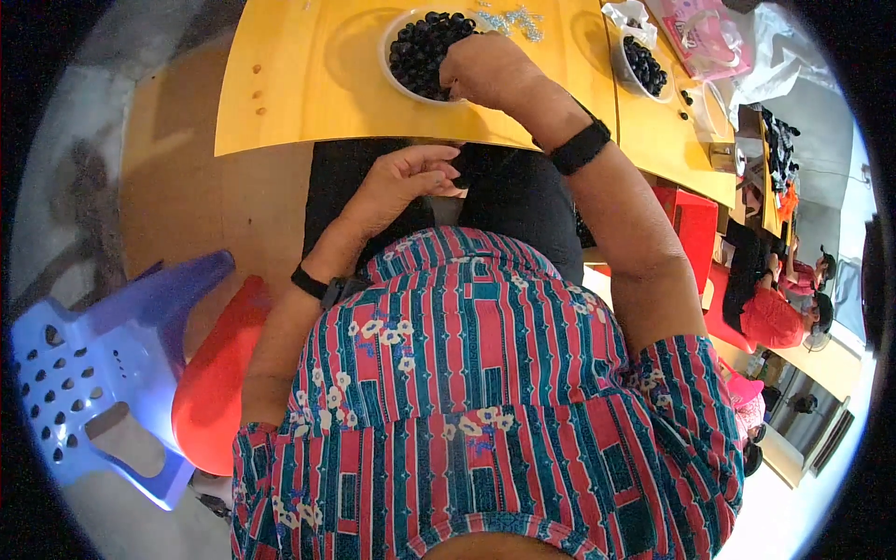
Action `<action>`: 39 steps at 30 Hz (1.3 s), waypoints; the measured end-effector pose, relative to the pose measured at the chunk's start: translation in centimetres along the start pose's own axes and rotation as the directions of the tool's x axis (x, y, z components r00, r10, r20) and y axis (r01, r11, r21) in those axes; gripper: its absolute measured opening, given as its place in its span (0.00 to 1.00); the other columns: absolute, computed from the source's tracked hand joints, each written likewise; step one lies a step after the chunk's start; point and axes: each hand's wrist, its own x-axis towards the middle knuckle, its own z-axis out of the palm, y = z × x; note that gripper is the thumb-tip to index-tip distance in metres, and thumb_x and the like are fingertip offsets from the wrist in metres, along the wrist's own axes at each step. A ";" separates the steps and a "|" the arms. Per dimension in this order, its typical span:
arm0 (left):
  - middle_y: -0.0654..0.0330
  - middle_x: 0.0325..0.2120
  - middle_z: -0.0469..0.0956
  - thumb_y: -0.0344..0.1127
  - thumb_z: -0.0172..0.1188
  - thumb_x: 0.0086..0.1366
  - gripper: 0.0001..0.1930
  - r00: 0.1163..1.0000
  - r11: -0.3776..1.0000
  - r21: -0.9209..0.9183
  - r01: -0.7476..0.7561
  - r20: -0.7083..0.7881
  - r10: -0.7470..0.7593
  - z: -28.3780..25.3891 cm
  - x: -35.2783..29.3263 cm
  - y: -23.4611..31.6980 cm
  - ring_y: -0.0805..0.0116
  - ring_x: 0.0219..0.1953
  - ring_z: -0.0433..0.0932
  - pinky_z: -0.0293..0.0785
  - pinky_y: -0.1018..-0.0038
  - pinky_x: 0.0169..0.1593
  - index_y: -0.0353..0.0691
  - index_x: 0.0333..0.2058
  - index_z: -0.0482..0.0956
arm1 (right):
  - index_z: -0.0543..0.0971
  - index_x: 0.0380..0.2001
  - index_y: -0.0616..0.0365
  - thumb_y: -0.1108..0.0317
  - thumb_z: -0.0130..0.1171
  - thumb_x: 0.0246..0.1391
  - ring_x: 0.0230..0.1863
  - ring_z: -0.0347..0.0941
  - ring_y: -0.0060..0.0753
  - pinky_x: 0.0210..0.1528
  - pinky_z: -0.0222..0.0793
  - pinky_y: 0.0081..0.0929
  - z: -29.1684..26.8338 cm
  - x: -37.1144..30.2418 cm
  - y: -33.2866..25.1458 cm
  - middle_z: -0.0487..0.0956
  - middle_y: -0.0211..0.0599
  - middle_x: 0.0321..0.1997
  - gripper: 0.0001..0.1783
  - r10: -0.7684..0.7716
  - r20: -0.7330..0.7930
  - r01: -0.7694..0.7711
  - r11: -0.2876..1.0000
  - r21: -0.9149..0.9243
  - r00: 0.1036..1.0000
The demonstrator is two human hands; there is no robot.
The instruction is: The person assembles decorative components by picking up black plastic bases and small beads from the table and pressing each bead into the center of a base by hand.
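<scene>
A round white bowl [385,67] heaped with small shiny black round pieces [425,47] stands at the front edge of the yellow table. My right hand [493,73] reaches over the bowl's right rim, fingers bent down and drawn together against the black pieces; its fingertips are partly hidden. Below the table edge, over my lap, my left hand [409,183] is held with fingers curled and thumb close to them. Anything between them is lost against my dark trousers [518,191].
Small clear-blue bits [513,22] lie behind the bowl on the yellow table [299,84]. Another bowl of black pieces [644,70] is at the right, near a pink bag [705,37]. A blue plastic chair [103,364] and a red stool [224,383] stand left. People in red [775,313] sit far right.
</scene>
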 end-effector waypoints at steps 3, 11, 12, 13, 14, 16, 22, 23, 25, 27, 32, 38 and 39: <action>0.55 0.37 0.75 0.26 0.53 0.60 0.18 1.000 1.000 -0.019 -0.013 0.013 0.013 -0.2 0.0 -0.1 0.70 0.41 0.75 0.73 0.76 0.46 0.33 0.50 0.69 | 0.82 0.23 0.49 0.66 0.58 0.36 0.32 0.76 0.43 0.37 0.72 0.36 -0.4 0.4 -0.5 0.79 0.38 0.26 0.07 0.047 0.018 -0.046 0.997 -0.065 0.999; 0.56 0.37 0.75 0.26 0.53 0.60 0.18 1.000 1.000 -0.018 0.009 -0.004 -0.009 0.1 -0.1 0.2 0.71 0.40 0.75 0.73 0.77 0.46 0.34 0.50 0.69 | 0.81 0.22 0.52 0.68 0.56 0.36 0.32 0.76 0.45 0.36 0.72 0.37 -0.6 0.4 -0.4 0.78 0.40 0.25 0.06 -0.059 -0.038 0.057 0.998 -0.042 0.998; 0.56 0.37 0.75 0.26 0.53 0.60 0.18 1.000 1.000 -0.023 0.016 -0.010 -0.016 0.1 -0.2 0.2 0.72 0.39 0.75 0.73 0.77 0.46 0.34 0.50 0.69 | 0.81 0.22 0.52 0.68 0.56 0.36 0.32 0.76 0.45 0.36 0.72 0.37 -0.5 0.4 -0.2 0.78 0.40 0.25 0.06 -0.058 -0.039 0.057 0.998 -0.041 0.998; 0.56 0.37 0.75 0.26 0.53 0.60 0.18 1.000 1.000 -0.023 0.015 -0.011 -0.015 0.0 -0.2 0.2 0.72 0.39 0.75 0.73 0.77 0.46 0.34 0.50 0.69 | 0.80 0.22 0.53 0.67 0.57 0.36 0.32 0.76 0.45 0.36 0.72 0.37 -0.7 0.5 -0.1 0.78 0.40 0.26 0.07 -0.054 -0.030 0.053 0.998 -0.045 0.998; 0.56 0.37 0.75 0.27 0.53 0.60 0.18 1.000 1.000 -0.020 0.004 -0.007 -0.005 0.0 -0.2 0.2 0.72 0.39 0.75 0.73 0.77 0.46 0.34 0.50 0.69 | 0.80 0.23 0.53 0.67 0.57 0.36 0.32 0.76 0.45 0.36 0.72 0.37 -0.8 0.5 -0.1 0.78 0.40 0.26 0.07 -0.050 -0.020 0.049 0.998 -0.048 0.999; 0.56 0.37 0.75 0.27 0.53 0.61 0.17 1.000 1.000 -0.018 -0.008 -0.005 0.008 -0.1 -0.3 -0.1 0.72 0.39 0.75 0.73 0.77 0.46 0.34 0.50 0.69 | 0.80 0.23 0.53 0.65 0.57 0.37 0.32 0.75 0.45 0.35 0.71 0.38 -1.0 0.3 0.4 0.78 0.40 0.26 0.07 -0.049 -0.031 0.048 0.998 -0.028 0.998; 0.57 0.38 0.76 0.34 0.52 0.63 0.18 1.000 0.992 -0.123 -0.020 -0.014 0.018 0.1 -0.3 1.1 0.74 0.36 0.75 0.73 0.78 0.44 0.34 0.50 0.69 | 0.80 0.25 0.53 0.64 0.63 0.35 0.20 0.71 0.29 0.25 0.67 0.26 -2.2 -2.8 1.5 0.74 0.35 0.18 0.10 0.118 -0.306 0.066 0.846 0.529 0.945; 0.56 0.37 0.76 0.34 0.52 0.63 0.17 0.999 0.976 -0.212 -0.040 -0.021 0.037 0.1 -0.4 1.3 0.73 0.36 0.75 0.74 0.74 0.44 0.33 0.49 0.69 | 0.80 0.27 0.53 0.66 0.64 0.34 0.17 0.67 0.23 0.23 0.65 0.21 -2.7 -3.7 0.7 0.72 0.33 0.16 0.11 0.234 -0.251 0.029 0.676 0.737 0.939; 0.55 0.37 0.75 0.34 0.52 0.63 0.17 0.998 0.952 -0.301 -0.056 -0.023 0.052 0.2 -0.4 1.1 0.71 0.35 0.76 0.76 0.70 0.44 0.32 0.49 0.70 | 0.80 0.26 0.53 0.63 0.66 0.34 0.17 0.68 0.22 0.21 0.64 0.21 -1.5 -5.2 -0.9 0.72 0.33 0.16 0.12 0.234 -0.295 0.081 0.641 0.764 0.927; 0.54 0.36 0.76 0.34 0.51 0.64 0.16 0.995 0.881 -0.463 -0.099 -0.028 0.096 -0.1 -0.4 0.8 0.70 0.33 0.76 0.77 0.67 0.43 0.31 0.47 0.70 | 0.79 0.24 0.53 0.62 0.65 0.35 0.16 0.70 0.30 0.19 0.65 0.25 -2.2 -7.1 -3.4 0.73 0.33 0.15 0.10 0.167 -0.379 0.129 0.755 0.643 0.910; 0.54 0.38 0.76 0.33 0.50 0.65 0.14 0.997 0.897 -0.437 -0.071 -0.061 0.050 1.4 -0.2 1.7 0.67 0.36 0.77 0.76 0.67 0.44 0.31 0.45 0.72 | 0.77 0.26 0.53 0.68 0.60 0.32 0.24 0.69 0.40 0.30 0.65 0.36 1.5 -9.2 -5.8 0.72 0.32 0.19 0.11 0.071 -0.624 0.251 0.876 0.413 0.778; 0.61 0.32 0.75 0.34 0.51 0.64 0.13 0.997 0.918 -0.391 -0.060 -0.066 0.037 0.6 -0.5 0.5 0.74 0.34 0.74 0.73 0.73 0.43 0.34 0.44 0.72 | 0.78 0.27 0.55 0.69 0.61 0.37 0.25 0.71 0.41 0.30 0.67 0.33 2.6 -9.9 -4.2 0.73 0.37 0.21 0.09 0.292 -0.586 0.214 0.735 0.643 0.756; 0.64 0.29 0.73 0.34 0.51 0.64 0.12 0.997 0.919 -0.390 -0.061 -0.074 0.034 0.0 -0.5 0.1 0.76 0.32 0.72 0.73 0.74 0.42 0.34 0.44 0.73 | 0.79 0.26 0.56 0.70 0.61 0.38 0.25 0.71 0.41 0.29 0.68 0.32 2.9 -9.7 -3.2 0.73 0.38 0.22 0.08 0.436 -0.505 0.118 0.658 0.743 0.744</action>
